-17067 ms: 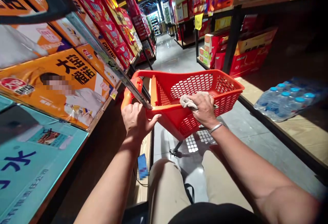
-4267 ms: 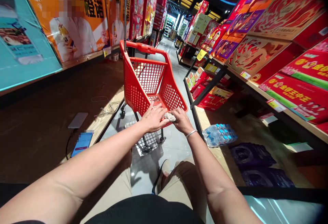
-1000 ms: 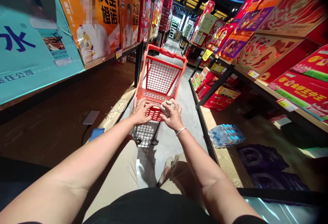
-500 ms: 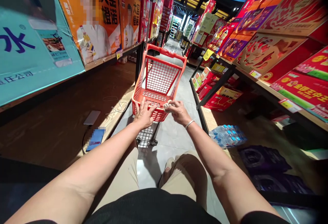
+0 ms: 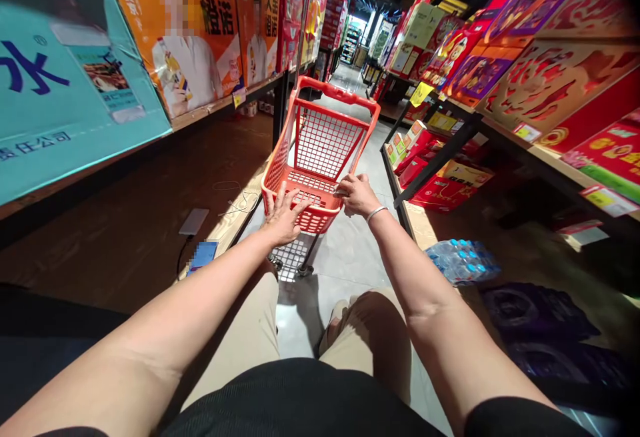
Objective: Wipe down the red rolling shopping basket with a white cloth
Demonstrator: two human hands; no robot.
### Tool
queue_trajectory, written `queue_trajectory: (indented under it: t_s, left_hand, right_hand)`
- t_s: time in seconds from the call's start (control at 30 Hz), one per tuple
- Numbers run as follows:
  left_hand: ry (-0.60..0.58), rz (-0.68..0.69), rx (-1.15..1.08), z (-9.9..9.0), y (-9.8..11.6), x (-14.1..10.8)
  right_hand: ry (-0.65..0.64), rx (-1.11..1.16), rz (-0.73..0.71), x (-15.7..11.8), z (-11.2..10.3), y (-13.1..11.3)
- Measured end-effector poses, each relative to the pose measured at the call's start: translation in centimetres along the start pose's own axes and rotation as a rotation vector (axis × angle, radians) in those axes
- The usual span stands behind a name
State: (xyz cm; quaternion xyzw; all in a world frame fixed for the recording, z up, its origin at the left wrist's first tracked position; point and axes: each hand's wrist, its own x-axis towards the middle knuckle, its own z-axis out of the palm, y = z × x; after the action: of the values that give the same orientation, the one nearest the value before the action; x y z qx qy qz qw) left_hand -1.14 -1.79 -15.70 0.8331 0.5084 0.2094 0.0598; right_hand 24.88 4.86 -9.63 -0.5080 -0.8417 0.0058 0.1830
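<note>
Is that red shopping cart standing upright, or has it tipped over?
Upright: the red cart has its near wheels down on the floor and its handle up high.

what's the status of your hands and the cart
Left hand spread at near end of red cart; right hand at right side, grip hidden. Shelves flank both sides.

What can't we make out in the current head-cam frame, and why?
All in the head view:
What the bare-handed right grip encloses: hidden by its own back.
Red plastic lattice cart: near rim partly covered by the left grip.
Blue-screened rectangular phone: display pixelated, lower part behind the left forearm.
Teal cardboard box: cut off by left edge.
Dark purple glossy packs: labels lost in shadow.
</note>
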Motion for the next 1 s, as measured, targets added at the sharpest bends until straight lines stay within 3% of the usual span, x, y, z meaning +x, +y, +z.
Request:
queue_trajectory:
  t_s: [0.17,0.37,0.53,0.73,1.0]
  left_hand:
    - [-0.051,0.001,-0.004,0.0,-0.6,1.4]
    - [-0.093,0.016,-0.034,-0.5,-2.2,4.9]
    - [-0.150,0.048,0.030,-0.4,-0.9,7.0]
    - [-0.133,0.109,0.064,1.2,2.0,8.0]
    - [-0.160,0.125,0.052,2.0,1.5,10.1]
  right_hand:
    - [-0.033,-0.038,0.036,-1.1,0.1,-0.9]
    - [-0.015,-0.061,0.030,-2.1,0.6,-1.9]
    - [0.132,0.053,0.066,-2.6,1.8,-2.2]
    - [0.348,0.156,0.201,-4.1,4.5,-2.5]
    - [0.413,0.033,0.405,-6.0,9.5,-3.8]
